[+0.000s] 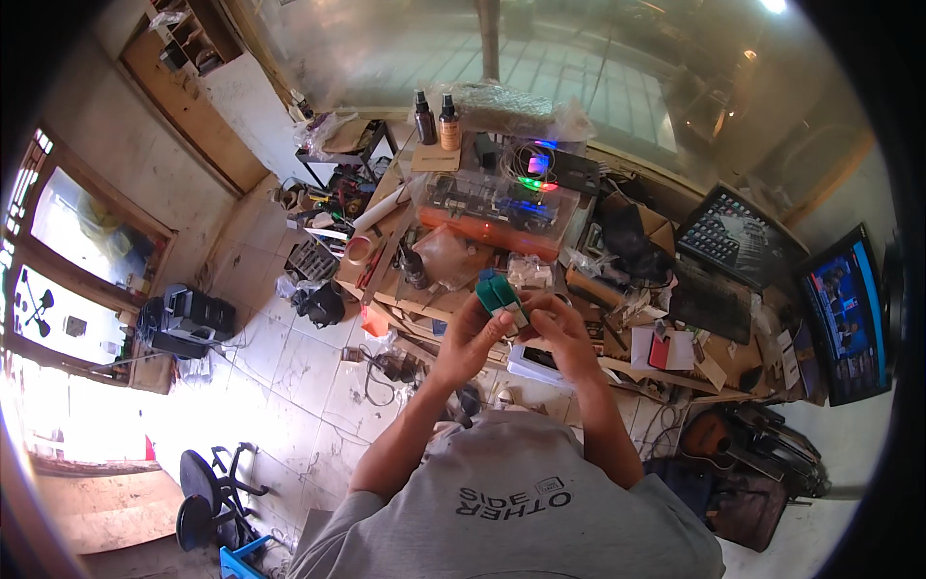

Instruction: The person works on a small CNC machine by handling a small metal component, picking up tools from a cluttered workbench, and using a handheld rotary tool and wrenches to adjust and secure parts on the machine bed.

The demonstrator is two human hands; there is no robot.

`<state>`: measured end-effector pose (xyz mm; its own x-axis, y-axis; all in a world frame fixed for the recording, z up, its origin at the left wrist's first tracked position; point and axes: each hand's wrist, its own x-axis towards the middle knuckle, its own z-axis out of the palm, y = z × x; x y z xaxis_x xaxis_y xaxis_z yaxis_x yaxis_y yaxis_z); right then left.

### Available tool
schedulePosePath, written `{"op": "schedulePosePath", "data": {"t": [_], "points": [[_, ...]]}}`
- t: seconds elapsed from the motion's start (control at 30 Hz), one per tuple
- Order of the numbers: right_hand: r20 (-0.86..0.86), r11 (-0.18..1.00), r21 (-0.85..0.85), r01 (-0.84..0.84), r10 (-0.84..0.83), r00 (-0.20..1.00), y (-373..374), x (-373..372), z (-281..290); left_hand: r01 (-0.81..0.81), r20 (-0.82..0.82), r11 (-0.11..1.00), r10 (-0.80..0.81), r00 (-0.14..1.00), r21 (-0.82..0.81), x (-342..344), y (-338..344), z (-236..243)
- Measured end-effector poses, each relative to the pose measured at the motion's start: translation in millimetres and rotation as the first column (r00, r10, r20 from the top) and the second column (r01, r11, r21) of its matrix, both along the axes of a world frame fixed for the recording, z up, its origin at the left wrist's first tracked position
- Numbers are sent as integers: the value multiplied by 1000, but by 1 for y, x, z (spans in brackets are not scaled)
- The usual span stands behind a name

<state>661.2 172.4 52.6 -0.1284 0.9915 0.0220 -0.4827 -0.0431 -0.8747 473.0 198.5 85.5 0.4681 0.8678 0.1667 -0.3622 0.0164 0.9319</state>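
Observation:
In front of my chest, over the near edge of the cluttered desk, I hold a small green bottle-shaped container (496,293) with a pale label on its lower part. It is tilted, with its narrow top pointing away and slightly left. My left hand (473,336) is wrapped round its left side, the thumb lying across the label. My right hand (557,333) is at the container's lower right side, fingers bent and closed against it. Its lower end is partly hidden by the fingers. Just beyond stands a dark bottle (413,268) beside a crumpled clear plastic bag (453,258).
The desk holds a clear-lidded orange case (492,232), two spray bottles (449,124), a tape roll (360,252) and a red box-like item (660,349). A lit monitor (847,314) stands right. Below are a guitar (712,436), a toppled office chair (207,497) and floor cables.

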Motion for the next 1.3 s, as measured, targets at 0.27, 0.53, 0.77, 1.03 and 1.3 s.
{"op": "schedulePosePath", "data": {"t": [0.27, 0.53, 0.77, 1.03, 1.3], "points": [[660, 885, 456, -100, -260, 705, 18, -3, 57, -68, -369, 993, 98, 924, 92, -13, 2, 1], [532, 870, 492, -39, -265, 804, 21, -20, 42, -52, -389, 997, 70, 919, 57, -22, -4, 2], [363, 899, 430, 81, -254, 897, 26, -28, 35, -19, -349, 1000, 15, 937, -6, -24, 0, -1], [254, 933, 276, 230, -302, 919, 25, -27, 31, 21, -289, 997, -42, 956, -75, -16, -2, 5], [14, 884, 224, 411, -425, 905, 40, -8, 38, 74, -264, 984, -116, 958, -163, -10, -3, -6]]}}
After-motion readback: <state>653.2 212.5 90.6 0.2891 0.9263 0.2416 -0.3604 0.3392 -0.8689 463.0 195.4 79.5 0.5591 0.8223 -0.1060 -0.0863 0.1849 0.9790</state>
